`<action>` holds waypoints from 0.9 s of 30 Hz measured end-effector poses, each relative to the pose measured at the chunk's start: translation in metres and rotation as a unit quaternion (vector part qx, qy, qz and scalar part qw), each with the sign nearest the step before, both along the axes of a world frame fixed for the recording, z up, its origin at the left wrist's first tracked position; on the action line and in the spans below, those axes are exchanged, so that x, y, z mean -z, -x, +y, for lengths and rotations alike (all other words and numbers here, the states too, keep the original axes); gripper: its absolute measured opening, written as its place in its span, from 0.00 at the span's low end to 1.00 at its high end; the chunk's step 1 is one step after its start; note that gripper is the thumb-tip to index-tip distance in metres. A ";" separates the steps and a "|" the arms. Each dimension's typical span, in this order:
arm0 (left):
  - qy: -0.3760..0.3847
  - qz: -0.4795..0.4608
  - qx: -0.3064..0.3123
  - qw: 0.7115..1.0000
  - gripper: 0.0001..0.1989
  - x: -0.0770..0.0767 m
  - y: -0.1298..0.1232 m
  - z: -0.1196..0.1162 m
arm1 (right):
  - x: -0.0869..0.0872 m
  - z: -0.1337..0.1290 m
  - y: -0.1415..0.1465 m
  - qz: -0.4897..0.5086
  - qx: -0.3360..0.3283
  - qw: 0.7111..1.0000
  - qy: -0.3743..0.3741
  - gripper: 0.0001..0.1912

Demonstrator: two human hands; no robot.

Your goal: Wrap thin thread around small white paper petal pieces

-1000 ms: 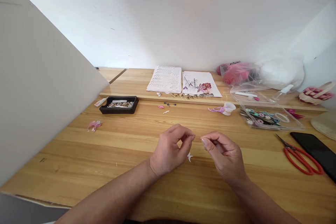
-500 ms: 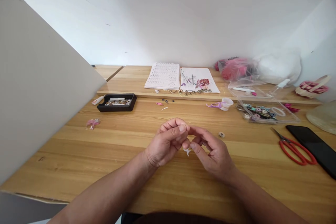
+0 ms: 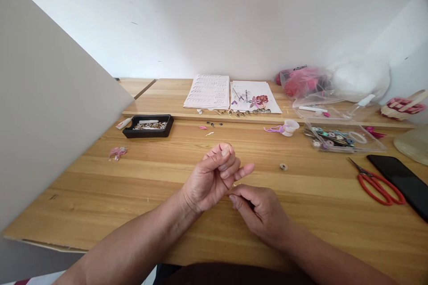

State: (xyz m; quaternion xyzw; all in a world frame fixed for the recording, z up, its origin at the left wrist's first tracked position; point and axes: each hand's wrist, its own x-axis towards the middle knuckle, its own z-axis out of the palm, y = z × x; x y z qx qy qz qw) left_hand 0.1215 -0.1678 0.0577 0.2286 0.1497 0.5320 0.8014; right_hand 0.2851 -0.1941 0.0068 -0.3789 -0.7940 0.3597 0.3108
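Observation:
My left hand [image 3: 214, 178] is raised over the middle of the table, palm towards me. Its thumb presses on the curled index finger while the little finger sticks out to the right; whatever it pinches is hidden. Just below and to the right, my right hand [image 3: 264, 209] is closed in a pinch, thumb against index finger, close to the left palm. Too little shows to name what lies in that pinch. A small pale scrap [image 3: 236, 184] peeks out between the hands. To the right of them lies a small thread bobbin [image 3: 283, 167].
Red-handled scissors [image 3: 381, 189] lie by a black phone [image 3: 401, 182] on the right. Behind are a clear box [image 3: 368, 147] of threads, a white cup [image 3: 290, 128] and printed sheets [image 3: 207, 91]. A black tray [image 3: 149, 133] of beads and pink scraps [image 3: 117, 153] are leftward.
My right hand has moved down and left, away from the left fingertips. The left little finger has stretched out, and the white crescent-shaped piece between the hands is now mostly hidden.

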 end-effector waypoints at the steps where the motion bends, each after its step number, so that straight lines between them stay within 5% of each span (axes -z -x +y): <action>1: 0.000 -0.005 0.008 1.000 0.07 -0.001 -0.001 -0.002 | 0.003 0.000 0.000 -0.009 0.008 1.000 -0.006 0.13; 7: 0.011 -0.012 -0.004 1.000 0.09 0.001 -0.006 -0.007 | 0.012 -0.002 0.003 -0.030 0.019 0.999 -0.005 0.10; 12: -0.066 0.120 -0.083 0.987 0.10 0.015 -0.009 0.000 | 0.011 -0.013 0.009 -0.018 -0.065 0.998 -0.007 0.10; 15: -0.153 0.322 -0.115 0.927 0.09 0.022 -0.009 0.002 | 0.008 -0.015 0.009 -0.001 -0.072 0.997 -0.017 0.10; 19: -0.276 0.588 -0.091 0.755 0.06 0.025 -0.005 0.001 | 0.005 -0.013 0.005 0.013 -0.040 0.999 -0.002 0.12; 22: -0.325 0.687 -0.099 0.642 0.06 0.027 -0.002 0.004 | 0.004 -0.014 0.004 0.002 -0.070 0.997 0.016 0.13; 24: -0.324 0.706 -0.102 0.621 0.05 0.028 0.001 0.008 | 0.003 -0.015 0.004 -0.001 -0.105 0.994 0.006 0.12; 27: -0.273 0.669 -0.073 0.687 0.05 0.030 0.002 0.014 | -0.002 -0.016 0.003 0.007 -0.118 0.992 -0.049 0.09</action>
